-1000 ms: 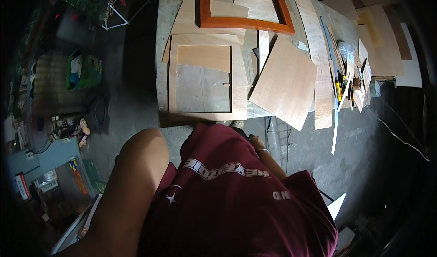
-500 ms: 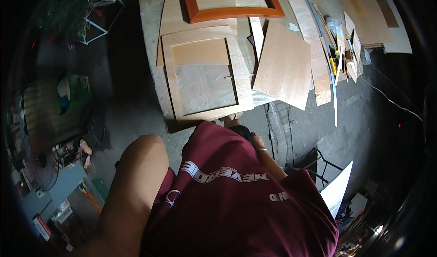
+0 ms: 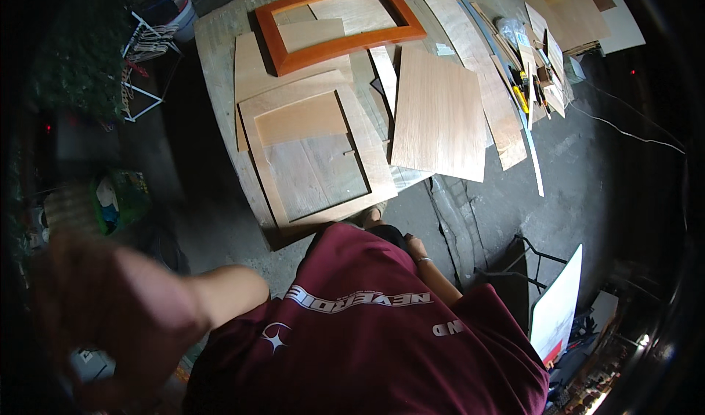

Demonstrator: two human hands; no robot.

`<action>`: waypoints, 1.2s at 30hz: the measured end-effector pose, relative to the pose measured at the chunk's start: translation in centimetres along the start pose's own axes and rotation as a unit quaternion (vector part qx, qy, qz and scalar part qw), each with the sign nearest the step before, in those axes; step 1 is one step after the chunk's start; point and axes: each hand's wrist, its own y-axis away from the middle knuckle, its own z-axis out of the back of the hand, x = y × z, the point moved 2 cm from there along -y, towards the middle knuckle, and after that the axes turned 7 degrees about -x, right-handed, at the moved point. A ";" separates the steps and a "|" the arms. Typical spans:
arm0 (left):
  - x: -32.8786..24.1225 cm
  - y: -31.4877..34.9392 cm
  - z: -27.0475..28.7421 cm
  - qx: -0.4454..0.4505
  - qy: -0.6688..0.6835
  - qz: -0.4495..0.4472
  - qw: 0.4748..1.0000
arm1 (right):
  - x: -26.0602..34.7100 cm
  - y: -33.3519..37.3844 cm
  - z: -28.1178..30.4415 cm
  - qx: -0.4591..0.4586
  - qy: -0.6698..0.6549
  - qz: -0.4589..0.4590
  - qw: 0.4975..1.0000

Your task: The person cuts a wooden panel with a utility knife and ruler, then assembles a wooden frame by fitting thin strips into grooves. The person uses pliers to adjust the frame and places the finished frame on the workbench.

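My left hand [image 3: 139, 297] is raised close in front of the view at the lower left, smeared by motion, so its fingers cannot be read. Down beside my dark shorts is my right hand [image 3: 416, 247], a bracelet at its wrist; it is small and its fingers are partly hidden. Ahead of me a pale wooden frame [image 3: 365, 137] lies at the near edge of the table [image 3: 217, 55]. An orange-brown wooden frame [image 3: 345, 48] rests farther back over thin sheets, and a light wood-grain panel [image 3: 440, 117] lies to the right. Neither hand touches these pieces.
Wood strips and tools, one a yellow-handled tool [image 3: 520, 99], are heaped at the table's right side. A white cable [image 3: 631, 130] hangs beyond. A white board [image 3: 556, 305] leans by a black metal frame at lower right. A white rack [image 3: 147, 106] stands left.
My left arm has swung up, bringing the hand into view at the lower left. The view has shifted, so the table sits lower and turned. My right hand stays by my thigh.
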 end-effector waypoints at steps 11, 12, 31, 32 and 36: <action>8.3 29.5 17.5 0.040 -0.459 0.480 0.746 | -2.0 -3.5 3.4 0.013 -0.045 -0.023 0.999; 8.1 31.0 16.8 0.013 -0.437 0.510 0.741 | -3.2 -4.3 3.1 0.020 -0.042 -0.019 0.999; 3.3 37.0 28.0 0.117 -0.761 0.258 0.584 | -5.6 -14.3 4.6 0.131 0.129 0.211 0.960; 3.2 36.7 28.9 0.099 -0.773 0.255 0.573 | -6.1 -14.7 4.1 0.119 0.111 0.175 0.971; 3.2 35.4 32.3 0.060 -0.775 0.244 0.580 | -6.3 -14.6 2.6 0.102 0.104 0.163 0.976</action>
